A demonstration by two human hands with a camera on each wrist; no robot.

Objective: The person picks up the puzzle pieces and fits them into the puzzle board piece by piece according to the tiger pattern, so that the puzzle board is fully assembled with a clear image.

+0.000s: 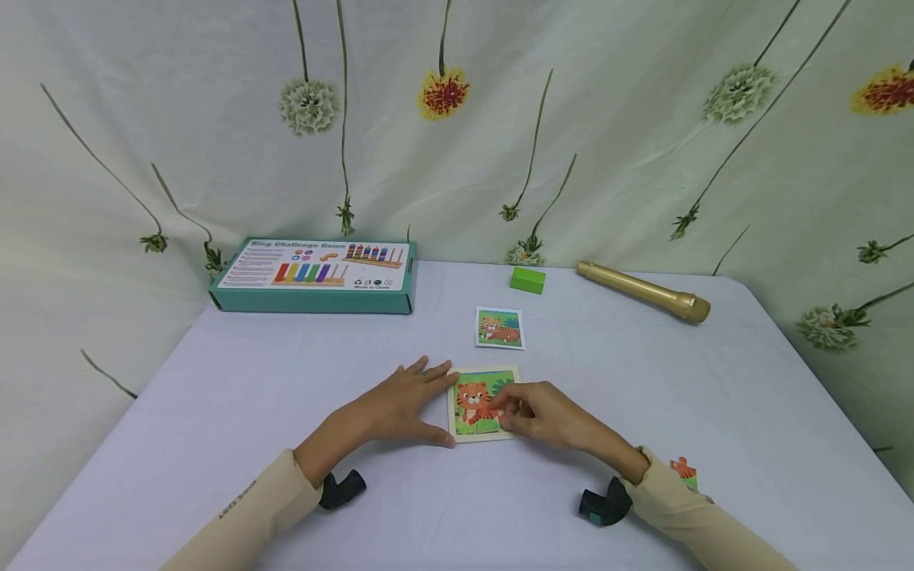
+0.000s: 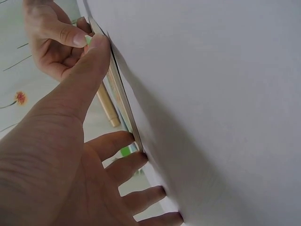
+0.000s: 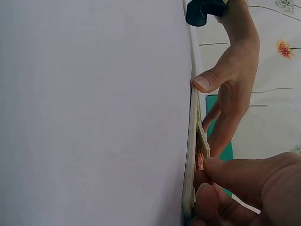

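Observation:
A square wooden jigsaw board (image 1: 482, 438) with a tiger picture lies on the table in front of me. My left hand (image 1: 407, 403) has its fingers spread, thumb and index finger touching the board's left edge. Over the lower right of the picture, my right hand (image 1: 546, 414) pinches a puzzle piece (image 3: 202, 140) between thumb and fingers. In the right wrist view that piece is tilted, one side raised off the board; the fingers partly hide it. Another puzzle piece (image 1: 684, 471), orange and green, lies beside the right sleeve, partly covered by it.
Behind the board lies a small tiger picture card (image 1: 500, 328). Farther back are a green block (image 1: 528, 280), a gold microphone (image 1: 643, 292) and a teal game box (image 1: 314, 300). Black wrist devices (image 1: 605, 503) sit under both forearms. A flowered cloth hangs behind the table.

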